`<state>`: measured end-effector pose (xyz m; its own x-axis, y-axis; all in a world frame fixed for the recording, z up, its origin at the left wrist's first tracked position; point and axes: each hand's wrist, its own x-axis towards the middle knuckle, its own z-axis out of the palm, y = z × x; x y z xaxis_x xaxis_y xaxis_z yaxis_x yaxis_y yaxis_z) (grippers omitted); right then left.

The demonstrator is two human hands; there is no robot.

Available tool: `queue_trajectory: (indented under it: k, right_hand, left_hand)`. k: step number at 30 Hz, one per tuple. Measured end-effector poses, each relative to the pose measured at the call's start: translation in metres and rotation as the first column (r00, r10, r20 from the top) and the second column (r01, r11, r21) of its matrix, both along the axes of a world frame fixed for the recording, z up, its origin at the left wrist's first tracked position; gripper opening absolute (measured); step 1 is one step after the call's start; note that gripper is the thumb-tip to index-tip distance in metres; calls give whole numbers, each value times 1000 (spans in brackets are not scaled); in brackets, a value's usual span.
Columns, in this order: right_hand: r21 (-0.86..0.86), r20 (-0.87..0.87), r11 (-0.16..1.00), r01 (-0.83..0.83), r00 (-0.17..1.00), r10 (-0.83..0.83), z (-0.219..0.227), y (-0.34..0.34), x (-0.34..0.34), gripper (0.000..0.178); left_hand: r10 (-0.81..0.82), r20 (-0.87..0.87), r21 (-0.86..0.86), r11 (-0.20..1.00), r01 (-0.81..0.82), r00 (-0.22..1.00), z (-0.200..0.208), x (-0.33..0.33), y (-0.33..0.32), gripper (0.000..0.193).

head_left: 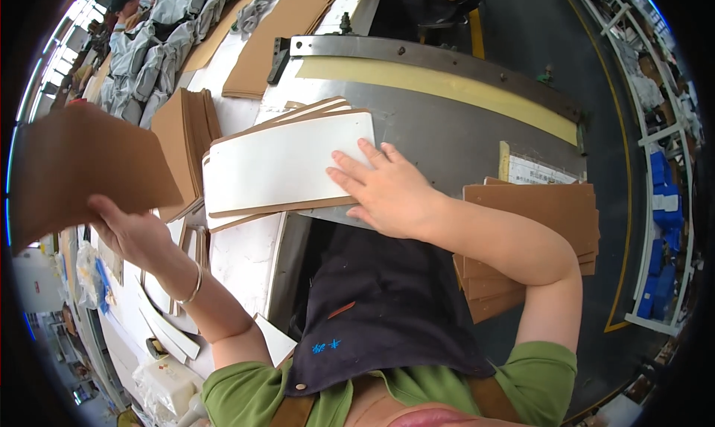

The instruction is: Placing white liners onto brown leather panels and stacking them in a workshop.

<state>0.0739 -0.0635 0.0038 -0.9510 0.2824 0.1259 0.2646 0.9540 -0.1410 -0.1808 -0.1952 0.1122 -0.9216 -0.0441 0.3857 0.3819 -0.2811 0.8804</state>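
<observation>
My left hand [138, 237] is raised at the left, its thumb against the near edge of a brown board [93, 170] that it grips. The board is tilted and a little blurred by motion, and the fingers behind it are partly hidden. In the middle lies a white-faced board [275, 166] with brown edges, on top of a small, unevenly fanned pile of similar pieces. Across its right end my right hand [391, 192] lies flat with the fingers spread, holding nothing. The pile rests partly on a grey metal plate [439, 148] and partly on the white tabletop.
Brown board stacks stand beside the pile [179, 140], farther back [279, 43] and by my right elbow [532, 218]. A metal bar [417, 55] with a yellow strip crosses the plate's far side. Grey fabric pieces [160, 47] lie far left; a shelf with blue bins [659, 278] stands right.
</observation>
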Motion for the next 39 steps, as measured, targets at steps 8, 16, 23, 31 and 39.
queue_trajectory:
  k: [8,16,23,31,39]
  right_hand:
    - [-365,184,920,-144,957,224,69,-11,37,41]
    - [-168,-79,812,559,813,-577,26,98,141,36]
    - [109,145,714,692,699,-700,-9,117,150,51]
    - [147,39,727,671,730,-682,-12,115,151,48]
    - [73,34,745,663,745,-666,1,119,149,43]
  left_hand:
    - [-827,-549,-785,559,268,120,-65,141,186,46]
    - [-986,-163,-971,167,-170,-36,-122,191,186,60]
    - [-976,-218,-961,214,-177,1,-124,183,209,62]
    - [-985,-172,-978,170,-119,12,-126,184,205,61]
    - [-971,-240,-966,237,-106,19,-130,183,199,59]
